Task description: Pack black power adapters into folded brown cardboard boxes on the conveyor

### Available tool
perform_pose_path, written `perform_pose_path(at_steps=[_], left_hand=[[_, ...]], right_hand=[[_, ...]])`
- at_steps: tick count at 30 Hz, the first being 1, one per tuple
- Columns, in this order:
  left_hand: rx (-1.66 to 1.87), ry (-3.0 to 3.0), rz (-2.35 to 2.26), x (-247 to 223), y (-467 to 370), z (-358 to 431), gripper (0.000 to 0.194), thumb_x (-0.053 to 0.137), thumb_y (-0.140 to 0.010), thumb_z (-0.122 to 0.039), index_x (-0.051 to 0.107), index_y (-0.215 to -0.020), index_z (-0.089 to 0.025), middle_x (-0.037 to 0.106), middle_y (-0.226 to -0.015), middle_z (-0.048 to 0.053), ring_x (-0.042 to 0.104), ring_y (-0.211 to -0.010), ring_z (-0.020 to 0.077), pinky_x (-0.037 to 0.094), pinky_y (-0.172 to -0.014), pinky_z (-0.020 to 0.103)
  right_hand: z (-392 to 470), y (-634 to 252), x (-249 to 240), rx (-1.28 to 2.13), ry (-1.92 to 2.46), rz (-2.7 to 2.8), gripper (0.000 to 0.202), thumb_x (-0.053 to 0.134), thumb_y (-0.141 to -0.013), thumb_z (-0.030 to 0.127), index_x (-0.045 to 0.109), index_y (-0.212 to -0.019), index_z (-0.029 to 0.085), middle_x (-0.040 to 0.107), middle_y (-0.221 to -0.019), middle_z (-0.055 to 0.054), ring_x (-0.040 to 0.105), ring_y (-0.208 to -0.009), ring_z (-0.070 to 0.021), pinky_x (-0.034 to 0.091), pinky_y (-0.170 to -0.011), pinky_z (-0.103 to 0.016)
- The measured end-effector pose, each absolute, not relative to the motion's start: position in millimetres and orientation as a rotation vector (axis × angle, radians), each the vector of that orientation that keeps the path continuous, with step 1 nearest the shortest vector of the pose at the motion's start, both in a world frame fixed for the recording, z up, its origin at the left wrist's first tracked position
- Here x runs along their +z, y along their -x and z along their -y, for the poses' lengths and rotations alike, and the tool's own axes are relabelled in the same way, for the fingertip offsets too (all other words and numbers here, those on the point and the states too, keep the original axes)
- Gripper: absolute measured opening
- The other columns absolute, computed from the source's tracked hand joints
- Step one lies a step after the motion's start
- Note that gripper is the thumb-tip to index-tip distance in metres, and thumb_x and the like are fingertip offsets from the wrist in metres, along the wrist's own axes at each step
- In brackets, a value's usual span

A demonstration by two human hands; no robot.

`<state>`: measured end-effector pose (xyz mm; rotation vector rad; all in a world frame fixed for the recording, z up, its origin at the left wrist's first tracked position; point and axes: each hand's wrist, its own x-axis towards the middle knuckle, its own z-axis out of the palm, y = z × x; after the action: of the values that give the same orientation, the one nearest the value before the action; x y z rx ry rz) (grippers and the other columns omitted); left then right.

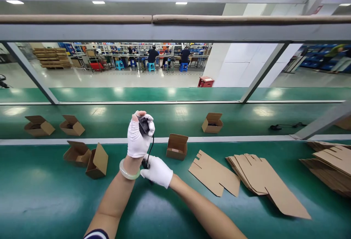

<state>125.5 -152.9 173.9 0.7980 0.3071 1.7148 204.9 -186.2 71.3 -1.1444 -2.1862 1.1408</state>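
Observation:
In a white glove with bare fingertips, my left hand [139,136] is raised over the bench and closed around a black power adapter [143,125]. A black cable [152,144] runs down from the adapter to my right hand [157,171]. That hand, also gloved in white, is closed on the bundled part of the cable, much of it hidden by the fingers. Just right of my hands stands an open cardboard box [177,147]. Two more open boxes [98,161] sit to the left on the green bench.
Flat cardboard blanks [215,173] lie on the right, with a stack [255,173] beside them and another pile [334,162] at the far right. Beyond a white rail [219,138], boxes with dark contents [212,123] and a black cable [287,126] rest on a green strip. Slanted metal posts [264,72] rise behind.

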Motion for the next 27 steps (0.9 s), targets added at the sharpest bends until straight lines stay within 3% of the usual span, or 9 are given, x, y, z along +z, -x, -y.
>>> perform_pose_path(at_steps=[3, 7, 10, 15, 21, 23, 27], left_hand=[[1.748, -0.831, -0.412, 168.4, -121.0, 159.2, 0.032, 0.057, -0.078, -0.050, 0.055, -0.088, -0.020, 0.060, -0.072, -0.001, 0.058, -0.054, 0.0077, 0.039, -0.040, 0.015], [1.759, -0.918, -0.655, 147.9, -120.1, 161.4, 0.037, 0.054, -0.080, -0.050, 0.053, -0.098, -0.018, 0.065, -0.084, 0.004, 0.066, -0.072, 0.0161, 0.052, -0.055, 0.024], [1.647, -1.011, -0.756, 126.8, -128.3, 164.9, 0.045, 0.052, -0.080, -0.051, 0.049, -0.112, -0.018, 0.066, -0.092, 0.007, 0.067, -0.079, 0.0192, 0.054, -0.066, 0.033], [1.466, -1.319, -0.921, 102.4, -144.6, 174.5, 0.054, 0.049, -0.083, -0.049, 0.042, -0.128, -0.019, 0.066, -0.107, 0.010, 0.061, -0.101, 0.0217, 0.044, -0.094, 0.039], [1.260, -1.635, -0.710, 100.3, -149.0, 174.3, 0.068, 0.045, -0.085, -0.048, 0.014, -0.142, -0.027, 0.039, -0.141, 0.009, 0.037, -0.129, 0.0231, 0.025, -0.109, 0.040], [1.263, -1.655, -0.699, 96.8, -150.6, 163.7, 0.067, 0.042, -0.086, -0.050, 0.014, -0.142, -0.027, 0.034, -0.144, 0.009, 0.033, -0.131, 0.0237, 0.023, -0.110, 0.042], [1.380, -1.516, -0.893, 67.2, -157.5, 130.0, 0.061, 0.040, -0.088, -0.045, 0.016, -0.141, -0.026, 0.031, -0.144, 0.013, 0.038, -0.128, 0.0243, 0.032, -0.104, 0.045]], right_hand=[[190.9, -209.2, 68.6, 1.248, 1.051, 1.958, 0.023, 0.054, -0.071, 0.020, 0.060, -0.093, 0.019, 0.059, -0.074, 0.003, 0.051, -0.066, -0.0118, 0.041, -0.061, -0.023], [192.6, -236.0, 89.8, 1.150, 1.042, 1.608, 0.027, 0.050, -0.074, 0.024, 0.058, -0.100, 0.018, 0.055, -0.071, 0.002, 0.048, -0.058, -0.0103, 0.042, -0.058, -0.023], [190.3, -256.4, 114.3, 0.999, 1.051, 1.560, 0.032, 0.051, -0.075, 0.026, 0.057, -0.106, 0.020, 0.058, -0.076, 0.001, 0.050, -0.060, -0.0113, 0.045, -0.061, -0.026], [182.5, -277.0, 138.9, 0.845, 1.165, 1.766, 0.029, 0.052, -0.073, 0.023, 0.060, -0.101, 0.020, 0.063, -0.084, -0.001, 0.053, -0.066, -0.0130, 0.046, -0.068, -0.029], [180.1, -293.3, 139.0, 1.020, 1.063, 1.815, 0.015, 0.050, -0.075, 0.023, 0.058, -0.086, 0.018, 0.061, -0.071, 0.001, 0.055, -0.061, -0.0131, 0.046, -0.056, -0.024], [178.3, -296.7, 134.3, 0.807, 1.147, 1.760, 0.010, 0.052, -0.074, 0.026, 0.056, -0.079, 0.018, 0.059, -0.068, 0.001, 0.054, -0.060, -0.0139, 0.046, -0.057, -0.026], [162.8, -303.0, 113.3, 0.299, 1.220, 1.578, 0.011, 0.053, -0.075, 0.029, 0.055, -0.081, 0.020, 0.061, -0.081, -0.004, 0.057, -0.075, -0.0176, 0.047, -0.073, -0.030]])
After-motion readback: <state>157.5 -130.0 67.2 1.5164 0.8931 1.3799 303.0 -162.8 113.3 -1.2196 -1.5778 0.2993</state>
